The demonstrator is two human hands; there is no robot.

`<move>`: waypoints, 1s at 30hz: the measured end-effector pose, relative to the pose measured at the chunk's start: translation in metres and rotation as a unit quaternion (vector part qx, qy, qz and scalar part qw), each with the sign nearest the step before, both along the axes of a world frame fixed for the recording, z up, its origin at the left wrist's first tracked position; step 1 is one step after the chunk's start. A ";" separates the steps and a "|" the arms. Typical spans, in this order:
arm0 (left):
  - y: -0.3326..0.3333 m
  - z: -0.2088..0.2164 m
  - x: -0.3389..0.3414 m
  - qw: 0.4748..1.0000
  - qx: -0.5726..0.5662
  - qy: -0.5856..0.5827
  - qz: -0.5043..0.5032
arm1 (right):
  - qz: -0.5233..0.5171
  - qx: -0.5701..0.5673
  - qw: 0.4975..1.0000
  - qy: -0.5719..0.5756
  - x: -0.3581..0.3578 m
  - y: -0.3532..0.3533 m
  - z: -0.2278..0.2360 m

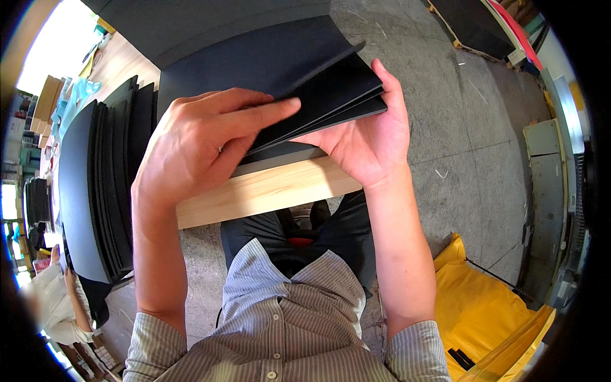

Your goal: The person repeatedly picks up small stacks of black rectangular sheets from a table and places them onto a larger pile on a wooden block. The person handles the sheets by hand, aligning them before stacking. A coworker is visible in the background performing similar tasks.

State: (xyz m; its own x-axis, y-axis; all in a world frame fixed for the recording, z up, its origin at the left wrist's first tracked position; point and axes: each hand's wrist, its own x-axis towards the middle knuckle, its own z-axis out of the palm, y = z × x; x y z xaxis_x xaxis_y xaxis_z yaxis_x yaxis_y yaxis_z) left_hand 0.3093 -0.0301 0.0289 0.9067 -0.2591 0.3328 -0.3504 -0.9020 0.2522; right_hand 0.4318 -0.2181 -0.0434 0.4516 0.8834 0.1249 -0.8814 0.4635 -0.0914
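Observation:
My right hand [374, 141] grips the right end of several thin black sheets [337, 89], its palm below them and its thumb at the corner. The sheets fan slightly apart along their near edge. Across their left part lies my left hand [207, 137], palm down, with the index finger stretched over the black surface and the thumb by the near edge. Another dark sheet [254, 57] rises behind the fingers, its edge slanting up to the right. Whatever the left palm covers is hidden.
Beneath the sheets is a pale wooden tabletop [267, 194]. A row of upright black boards [105, 184] stands to the left. Yellow sheeting [477, 312] lies at the lower right, near a grey cabinet [544, 191]. A person in white [60, 305] is at the far left.

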 end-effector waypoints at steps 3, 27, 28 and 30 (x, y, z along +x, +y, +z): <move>-0.002 0.003 -0.001 1.000 -0.026 -0.013 -0.011 | -0.002 -0.015 1.000 -0.008 0.001 0.000 0.000; -0.004 0.003 -0.003 1.000 0.015 -0.020 -0.002 | -0.018 -0.050 0.998 -0.047 -0.001 0.001 0.001; -0.004 0.005 -0.003 1.000 0.005 -0.022 -0.001 | -0.014 -0.046 0.998 -0.047 0.001 0.001 0.002; -0.002 0.000 -0.002 1.000 -0.028 -0.005 0.012 | -0.011 -0.039 0.998 -0.044 0.001 0.000 0.000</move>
State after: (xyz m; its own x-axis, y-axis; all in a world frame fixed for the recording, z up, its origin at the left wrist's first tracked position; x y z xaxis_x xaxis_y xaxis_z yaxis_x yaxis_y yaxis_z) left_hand 0.3071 -0.0317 0.0290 0.9087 -0.2190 0.3553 -0.3323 -0.8947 0.2986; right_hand 0.4330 -0.2177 -0.0437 0.4604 0.8824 0.0972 -0.8584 0.4704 -0.2048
